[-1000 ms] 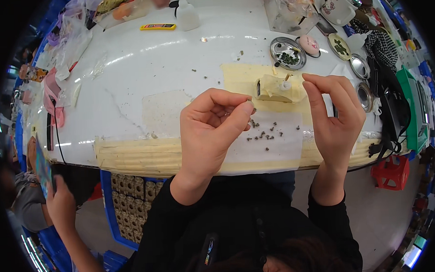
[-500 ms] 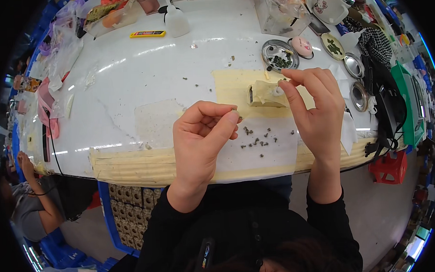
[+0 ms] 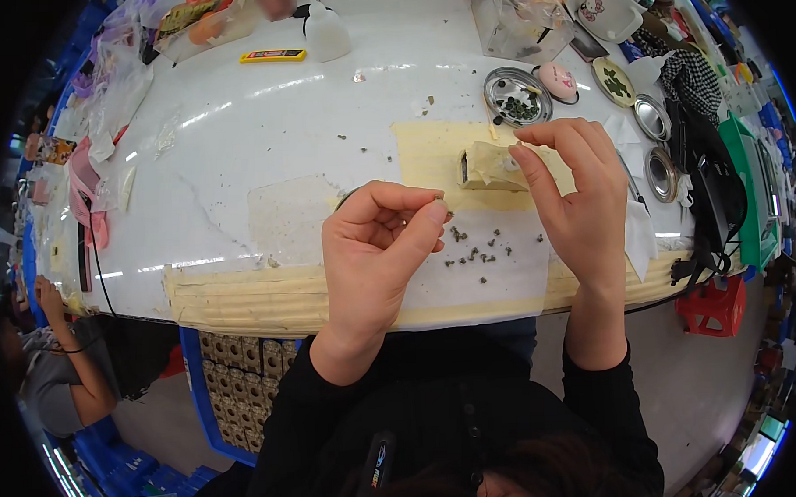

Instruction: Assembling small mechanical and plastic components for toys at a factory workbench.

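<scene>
My left hand [image 3: 371, 241] is closed in a pinch over the white paper, with a tiny dark greenish piece [image 3: 449, 213] at its thumb and index fingertips. To the right, my right hand [image 3: 580, 176] is raised, its thumb and index tip pressed together; whatever sits between them is too small to make out. Beside those fingertips stands a block wrapped in cream tape [image 3: 492, 177], with a whitish tip on its right side. Several small dark pieces [image 3: 482, 257] lie scattered on the white paper [image 3: 513, 288] below the hands.
A round metal dish [image 3: 496, 80] with dark green bits and a pink oval object [image 3: 557, 83] lie beyond the block. Lids [image 3: 661, 174] and a green tray [image 3: 740, 193] are at right. A white bottle [image 3: 327, 36] and yellow packet [image 3: 273, 56] are at the back. A blue crate [image 3: 201, 395] sits below the table edge.
The view has shifted slightly. Both hands keep their pinched poses, the left a touch farther right and the right a little farther up. The pieces on the paper look unchanged.
</scene>
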The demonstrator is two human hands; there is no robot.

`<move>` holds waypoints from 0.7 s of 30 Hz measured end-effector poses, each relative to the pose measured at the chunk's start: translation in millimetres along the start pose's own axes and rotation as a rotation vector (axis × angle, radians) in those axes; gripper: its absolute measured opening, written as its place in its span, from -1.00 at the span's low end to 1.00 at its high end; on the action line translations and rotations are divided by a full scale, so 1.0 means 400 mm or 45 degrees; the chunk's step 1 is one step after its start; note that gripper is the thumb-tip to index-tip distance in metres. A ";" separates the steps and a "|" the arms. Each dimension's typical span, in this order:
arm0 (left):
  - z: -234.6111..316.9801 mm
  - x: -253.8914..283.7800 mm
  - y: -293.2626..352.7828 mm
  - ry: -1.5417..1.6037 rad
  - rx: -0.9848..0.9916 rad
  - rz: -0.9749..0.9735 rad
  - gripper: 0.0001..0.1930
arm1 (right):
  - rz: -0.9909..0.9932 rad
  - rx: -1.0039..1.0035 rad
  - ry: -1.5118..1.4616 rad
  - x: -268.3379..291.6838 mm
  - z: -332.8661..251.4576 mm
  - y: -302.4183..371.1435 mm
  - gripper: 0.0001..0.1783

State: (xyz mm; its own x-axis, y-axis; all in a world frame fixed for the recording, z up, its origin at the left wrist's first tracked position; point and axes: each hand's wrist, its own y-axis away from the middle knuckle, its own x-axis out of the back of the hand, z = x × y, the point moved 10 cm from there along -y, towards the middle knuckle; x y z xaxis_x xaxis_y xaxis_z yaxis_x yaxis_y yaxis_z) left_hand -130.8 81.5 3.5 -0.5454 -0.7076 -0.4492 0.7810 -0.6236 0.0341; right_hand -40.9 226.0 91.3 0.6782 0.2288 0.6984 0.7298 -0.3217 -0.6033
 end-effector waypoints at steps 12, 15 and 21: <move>-0.005 -0.004 0.008 -0.076 -0.016 -0.013 -0.91 | 0.296 -0.223 0.263 0.231 0.139 0.138 -0.92; -0.002 -0.009 0.012 -0.083 -0.035 -0.018 -0.92 | 0.064 -0.218 0.470 0.240 0.184 0.156 -0.82; -0.004 -0.015 0.004 -0.060 -0.046 -0.032 -0.92 | -0.409 0.170 0.849 0.150 0.190 0.147 -0.57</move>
State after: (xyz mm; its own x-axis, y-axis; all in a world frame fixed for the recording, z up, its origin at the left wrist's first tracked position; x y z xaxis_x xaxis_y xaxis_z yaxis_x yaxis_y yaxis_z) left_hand -126.0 85.2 4.7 -0.5780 -0.7071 -0.4072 0.7769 -0.6295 -0.0097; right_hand 49.2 290.5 68.5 0.2643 -0.3262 0.9076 0.9161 -0.2092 -0.3420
